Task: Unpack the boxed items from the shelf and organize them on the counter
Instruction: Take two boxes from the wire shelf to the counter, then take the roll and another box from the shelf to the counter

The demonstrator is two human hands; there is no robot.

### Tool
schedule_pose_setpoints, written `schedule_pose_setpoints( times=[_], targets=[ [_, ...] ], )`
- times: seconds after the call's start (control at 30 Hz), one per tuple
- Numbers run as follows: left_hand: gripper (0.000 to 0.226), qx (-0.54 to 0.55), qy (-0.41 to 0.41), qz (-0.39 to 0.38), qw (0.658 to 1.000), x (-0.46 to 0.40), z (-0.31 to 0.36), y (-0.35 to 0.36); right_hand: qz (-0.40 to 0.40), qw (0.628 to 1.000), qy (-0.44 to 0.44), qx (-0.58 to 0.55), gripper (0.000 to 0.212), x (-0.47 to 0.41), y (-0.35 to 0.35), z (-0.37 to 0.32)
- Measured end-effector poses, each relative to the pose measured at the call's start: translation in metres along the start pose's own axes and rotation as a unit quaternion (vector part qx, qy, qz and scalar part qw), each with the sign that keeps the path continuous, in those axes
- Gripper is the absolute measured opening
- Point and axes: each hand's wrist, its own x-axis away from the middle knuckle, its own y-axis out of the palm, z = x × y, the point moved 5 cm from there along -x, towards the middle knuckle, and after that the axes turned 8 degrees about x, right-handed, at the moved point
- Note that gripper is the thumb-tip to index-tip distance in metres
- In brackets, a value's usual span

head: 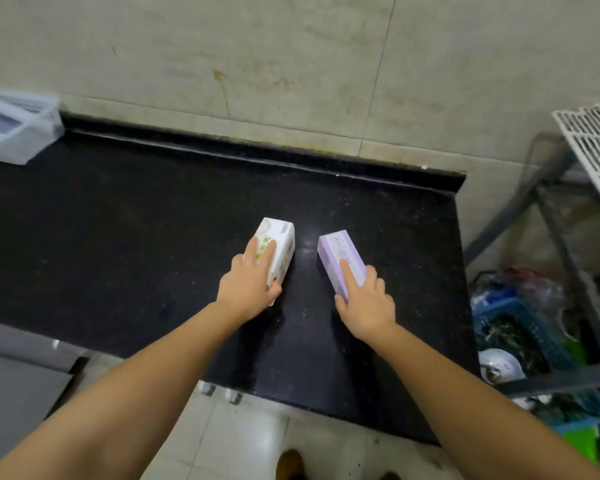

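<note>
My left hand (252,284) grips the white green-printed carton (278,249), my right hand (366,301) the lilac cardboard box (342,259); set both flat, parallel, apart on the black stone table (118,237).

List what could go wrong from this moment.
1. The purple rectangular cardboard box under the right hand lies near the black stone counter's right edge; a sideways nudge might drop it.
2. The white floral cardboard box, gripped by the left hand, could bump its neighbour.
</note>
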Motion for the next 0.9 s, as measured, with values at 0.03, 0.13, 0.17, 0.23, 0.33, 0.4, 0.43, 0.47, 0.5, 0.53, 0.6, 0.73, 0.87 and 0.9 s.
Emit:
schedule_pose_setpoints(
  times=[0.03,0.13,0.17,0.23,0.33,0.4,0.43,0.47,0.5,0.53,0.6,0.73,0.87,0.9],
  targets=[
    [0.068,-0.001,0.004,-0.004,1.0,-0.002,0.001,-0.003,-0.014,1.0,-0.002,-0.007,0.068,-0.002,-0.003,0.001],
    [0.055,-0.018,0.019,0.02,0.999,-0.009,0.008,-0.021,-0.034,0.999,-0.003,-0.02,0.063,-0.009,-0.026,0.008],
    [0.052,-0.026,0.028,0.027,0.999,-0.012,0.015,-0.028,-0.024,0.999,-0.003,-0.025,0.061,-0.011,-0.04,0.013],
    [0.05,-0.039,0.057,0.026,0.997,-0.024,0.036,-0.04,0.01,0.999,0.0,-0.041,0.053,-0.014,-0.073,0.028],
    [0.048,0.004,0.103,0.021,0.994,-0.048,0.089,-0.061,0.064,0.994,0.023,-0.082,0.04,-0.012,-0.129,0.065],
    [0.043,0.06,0.138,0.032,0.988,-0.061,0.139,-0.076,0.096,0.99,0.045,-0.092,0.036,-0.004,-0.166,0.099],
    [0.038,0.087,0.16,0.042,0.982,-0.066,0.166,-0.084,0.111,0.988,0.058,-0.092,0.035,0.002,-0.184,0.119],
    [0.034,0.112,0.182,0.051,0.976,-0.07,0.195,-0.091,0.127,0.985,0.069,-0.09,0.036,0.009,-0.202,0.139],
    [0.03,0.135,0.204,0.053,0.968,-0.072,0.226,-0.098,0.146,0.982,0.08,-0.083,0.037,0.016,-0.22,0.161],
    [0.027,0.157,0.225,0.048,0.961,-0.073,0.257,-0.103,0.166,0.979,0.093,-0.075,0.038,0.024,-0.237,0.185],
    [0.024,0.197,0.262,0.036,0.944,-0.071,0.321,-0.113,0.199,0.97,0.121,-0.068,0.037,0.042,-0.265,0.234],
    [0.023,0.23,0.341,0.053,0.91,-0.059,0.443,-0.122,0.225,0.958,0.167,-0.066,0.042,0.07,-0.298,0.338],
    [0.022,0.224,0.374,0.044,0.899,-0.051,0.546,-0.104,0.271,0.943,0.193,-0.013,0.018,0.086,-0.311,0.437],
    [0.024,0.221,0.375,0.036,0.9,-0.05,0.568,-0.095,0.281,0.94,0.194,-0.011,0.013,0.086,-0.31,0.462]
  ],
)
